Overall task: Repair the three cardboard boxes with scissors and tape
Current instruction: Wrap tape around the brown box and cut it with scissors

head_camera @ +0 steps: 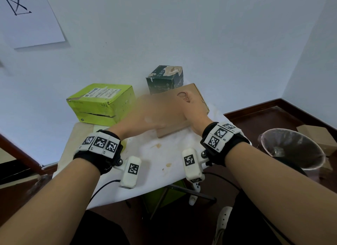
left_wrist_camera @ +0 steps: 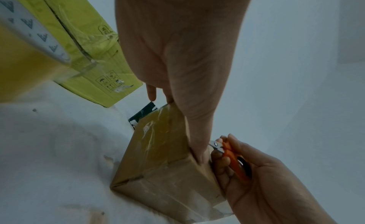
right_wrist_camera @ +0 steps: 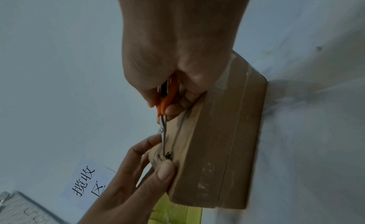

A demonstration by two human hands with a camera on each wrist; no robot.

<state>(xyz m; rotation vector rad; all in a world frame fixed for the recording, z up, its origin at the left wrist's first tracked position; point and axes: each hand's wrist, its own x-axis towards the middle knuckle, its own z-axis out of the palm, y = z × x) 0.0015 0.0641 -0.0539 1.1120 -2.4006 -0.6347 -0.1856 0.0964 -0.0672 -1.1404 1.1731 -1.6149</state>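
Scissors on the brown box (head_camera: 184,106), taped flat cardboard standing on edge on the white cloth (head_camera: 164,153).

Right hand (right_wrist_camera: 173,68) curls around the orange-handled scissors (right_wrist_camera: 165,105), whose thin steel blades lie closed against the box's top edge. Left hand (right_wrist_camera: 138,172) pinches that same edge, thumb on the near face. Behind the box to its left sits a torn, lime-green carton (head_camera: 102,102); behind it a dark, scuffed cube box (head_camera: 165,78). A yellowish tape roll (left_wrist_camera: 23,58) lies left of the box.
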